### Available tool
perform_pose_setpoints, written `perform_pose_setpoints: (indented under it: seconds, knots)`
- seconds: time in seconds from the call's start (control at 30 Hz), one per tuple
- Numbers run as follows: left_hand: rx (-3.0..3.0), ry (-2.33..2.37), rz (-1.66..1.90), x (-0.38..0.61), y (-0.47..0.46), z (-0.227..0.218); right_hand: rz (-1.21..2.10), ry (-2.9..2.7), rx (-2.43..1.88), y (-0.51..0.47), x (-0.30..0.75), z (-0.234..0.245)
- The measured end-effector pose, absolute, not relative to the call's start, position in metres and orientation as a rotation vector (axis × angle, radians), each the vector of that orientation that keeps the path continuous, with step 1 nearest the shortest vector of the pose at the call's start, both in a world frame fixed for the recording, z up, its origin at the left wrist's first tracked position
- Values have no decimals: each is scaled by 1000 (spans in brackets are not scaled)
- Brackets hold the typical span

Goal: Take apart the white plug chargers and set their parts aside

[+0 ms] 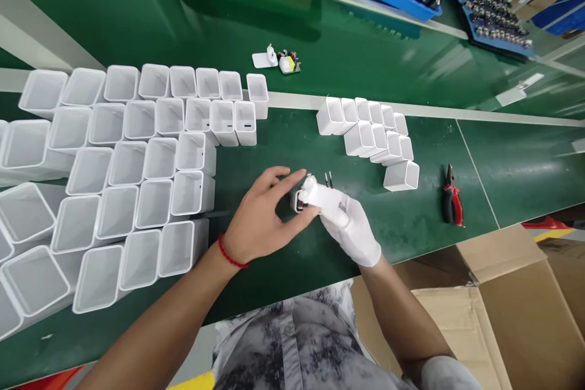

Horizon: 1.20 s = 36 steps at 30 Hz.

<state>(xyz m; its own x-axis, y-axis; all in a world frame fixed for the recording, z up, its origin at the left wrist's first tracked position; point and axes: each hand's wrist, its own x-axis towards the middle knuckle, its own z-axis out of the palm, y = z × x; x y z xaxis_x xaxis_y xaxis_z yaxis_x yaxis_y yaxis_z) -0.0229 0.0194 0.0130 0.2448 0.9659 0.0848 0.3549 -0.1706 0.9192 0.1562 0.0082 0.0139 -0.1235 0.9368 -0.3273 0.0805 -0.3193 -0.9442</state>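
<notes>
White casing (326,198) in hands (253,222) (354,234), inside bench edge (283,292)

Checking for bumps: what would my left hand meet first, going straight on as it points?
Your left hand would likely meet the white piece in your gloved right hand first; whether they touch now is unclear.

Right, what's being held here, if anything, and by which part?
A white plastic piece, its right end in the white-gloved right grip. The bare left grip brackets the other end; whether it clamps is unclear.
</notes>
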Motion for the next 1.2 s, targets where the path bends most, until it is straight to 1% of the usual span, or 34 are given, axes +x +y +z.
perform_pose_setpoints:
  seconds: [0.1, 0.27, 0.3, 0.37, 0.5, 0.57, 0.73, 0.83, 1.03, 1.2]
  knots:
    - [1773, 1186, 1048, -22, 21, 9, 1570, -1220, -1398, 8, 161, 20]
    - [1566, 1246, 1025, -17, 20, 0, 1261, -1208, -1576, 10, 171, 26]
    - [1560, 1233, 1011, -16, 20, 0, 1242, -1188, -1598, 12, 172, 26]
    - [1593, 1222, 989, -16, 20, 3, 1350, -1202, -1587, 19, 171, 26]
    - [1651, 1202, 985, -16, 21, 8, 1690, -1258, -1392, 35, 167, 28]
    - [1648, 1159, 980, -16, 22, 8, 1759, -1257, -1331, 41, 165, 29]
    - [1584, 1074, 999, -16, 23, 2, 1728, -1151, -1449, 45, 161, 28]
    - [1549, 1045, 990, -17, 24, 1, 1685, -1093, -1441, 44, 161, 25]
    - [1525, 1035, 948, -19, 25, 3, 1812, -1058, -1426, 47, 166, 24]
    - [1466, 1004, 955, -19, 26, -2, 1723, -1002, -1434, 46, 157, 24]
